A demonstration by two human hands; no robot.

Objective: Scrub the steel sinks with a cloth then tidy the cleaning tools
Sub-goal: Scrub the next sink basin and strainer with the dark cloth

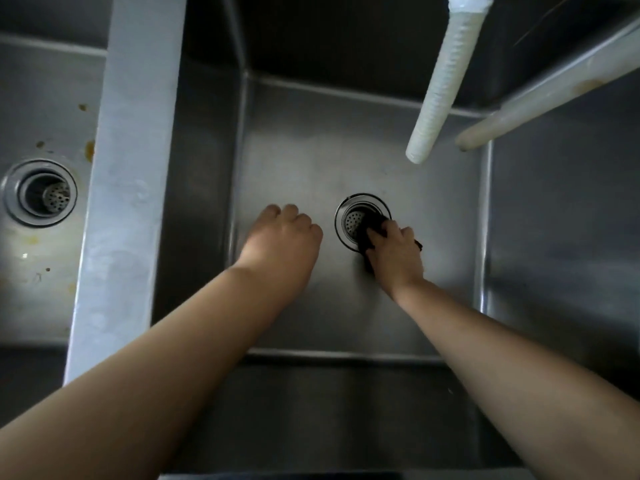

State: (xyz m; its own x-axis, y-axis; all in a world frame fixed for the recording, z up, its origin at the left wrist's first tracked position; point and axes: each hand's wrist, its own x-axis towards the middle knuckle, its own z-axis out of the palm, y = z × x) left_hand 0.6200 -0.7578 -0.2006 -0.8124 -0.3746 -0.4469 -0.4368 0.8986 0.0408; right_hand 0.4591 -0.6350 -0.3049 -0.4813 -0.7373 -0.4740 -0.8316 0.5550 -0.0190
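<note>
We're looking down into a working kitchen's wash-up station, likely commercial. Dead centre sits a deep square stainless-steel sink basin (346,150) with a round perforated metal drain strainer (353,220). At nine o'clock, past a broad flat steel divider (128,174), lies a second steel basin with brown stains (45,109) and its own round drain (40,192). At one o'clock hangs a white ribbed hose (440,88).
</note>
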